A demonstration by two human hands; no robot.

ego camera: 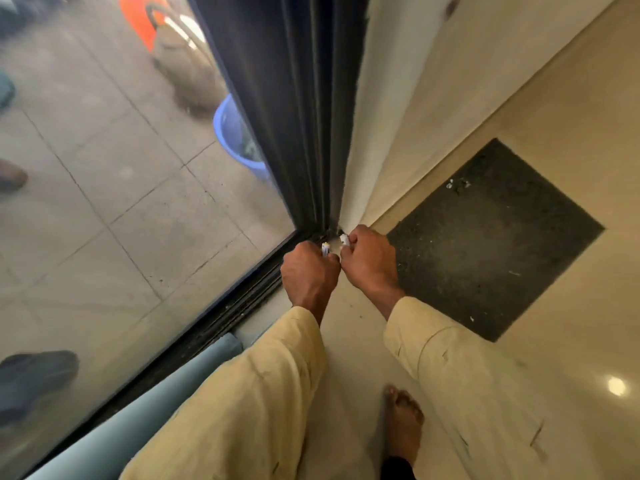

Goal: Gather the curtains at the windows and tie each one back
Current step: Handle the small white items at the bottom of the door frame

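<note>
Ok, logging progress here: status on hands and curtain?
Left hand grips small white piece; right hand grips second piece. Grey-green curtain beside window track, no tie visible. Nothing in the way.

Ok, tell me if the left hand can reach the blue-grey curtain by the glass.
Probably yes: the curtain lies just below the left hand, nothing between, though that hand grips a small white piece.

Curtain (145,407) beside window (121,202), mat (491,244) right.

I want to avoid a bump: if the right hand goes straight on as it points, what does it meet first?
Probably the foot of the white wall, beside the dark window frame. The small white object that the right hand grips would touch it first; depth is unclear.
</note>
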